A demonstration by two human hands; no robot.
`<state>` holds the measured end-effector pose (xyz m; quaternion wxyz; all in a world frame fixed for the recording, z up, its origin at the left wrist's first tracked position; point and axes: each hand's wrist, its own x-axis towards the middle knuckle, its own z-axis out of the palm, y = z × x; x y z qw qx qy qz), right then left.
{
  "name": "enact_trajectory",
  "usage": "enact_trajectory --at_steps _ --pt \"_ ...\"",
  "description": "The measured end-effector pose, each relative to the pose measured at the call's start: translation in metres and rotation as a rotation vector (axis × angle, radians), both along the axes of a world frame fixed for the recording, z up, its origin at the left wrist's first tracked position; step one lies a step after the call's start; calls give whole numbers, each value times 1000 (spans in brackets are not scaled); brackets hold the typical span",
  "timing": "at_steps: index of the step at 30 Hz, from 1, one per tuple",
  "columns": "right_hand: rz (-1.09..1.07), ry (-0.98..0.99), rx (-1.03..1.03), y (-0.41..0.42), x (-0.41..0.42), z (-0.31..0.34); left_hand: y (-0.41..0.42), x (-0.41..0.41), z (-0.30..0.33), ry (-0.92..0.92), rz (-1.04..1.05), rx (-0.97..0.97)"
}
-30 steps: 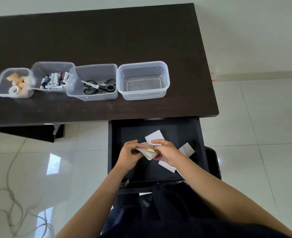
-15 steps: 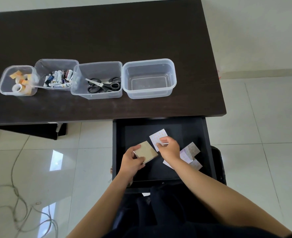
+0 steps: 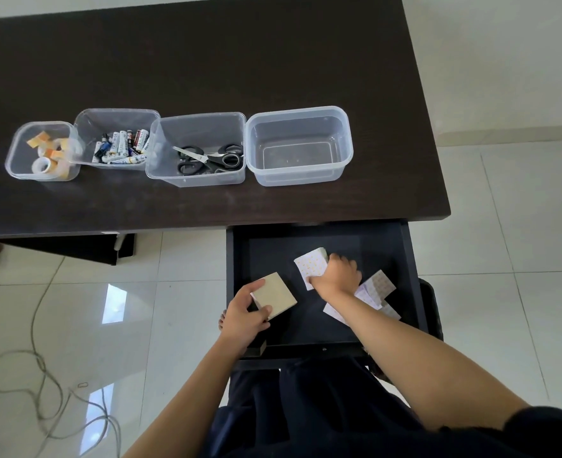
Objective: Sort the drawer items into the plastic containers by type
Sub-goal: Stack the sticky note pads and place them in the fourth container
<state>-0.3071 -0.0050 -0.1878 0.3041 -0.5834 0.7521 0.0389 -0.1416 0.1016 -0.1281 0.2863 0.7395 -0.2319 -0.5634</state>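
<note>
The black drawer [image 3: 236, 279] stands pulled out under the dark table. My left hand [image 3: 243, 317] holds a tan notepad stack [image 3: 274, 295] over the drawer's left side. My right hand [image 3: 337, 276] rests on a white patterned notepad [image 3: 309, 264] in the drawer's middle, fingers curled around its edge. More patterned note pads [image 3: 377, 285] lie at the drawer's right, partly under my forearm. On the table a row of clear containers holds tape rolls [image 3: 50, 157], batteries [image 3: 122, 147] and scissors [image 3: 210, 157]; the rightmost container [image 3: 299, 178] is empty.
The dark table [image 3: 190, 61] spreads wide behind the containers. A grey cable [image 3: 42, 375] loops over the white tiled floor at the left. My dark-clothed lap fills the bottom of the view.
My hands have parted: the left keeps the tan stack and has shifted left, while the right has reached forward onto the white patterned notepad.
</note>
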Motion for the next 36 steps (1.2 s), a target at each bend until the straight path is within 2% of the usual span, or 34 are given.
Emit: enact_trajectory --at_steps 1,5,9,14,22,26,31,36 --pt "0 -43 -5 1 -1 1 -1 -1 0 -2 -4 -4" --pt "-101 -472 -24 8 -3 19 -6 -8 4 -25 -20 -19" --pt "-107 -629 -153 23 -5 43 -11 -17 7 -18 -43 -59" --pt "23 -610 -246 38 -9 56 -15 -27 12 38 -51 -90" --pt "293 -625 -370 43 -28 64 -17 -25 25 306 106 -100" --pt "398 -659 -377 38 -37 65 -22 -15 28 364 107 -86" --pt "577 -611 -305 26 -43 74 -28 -9 29 424 66 -82" --pt "691 -606 -222 14 -41 86 -34 -15 31 454 138 -107"
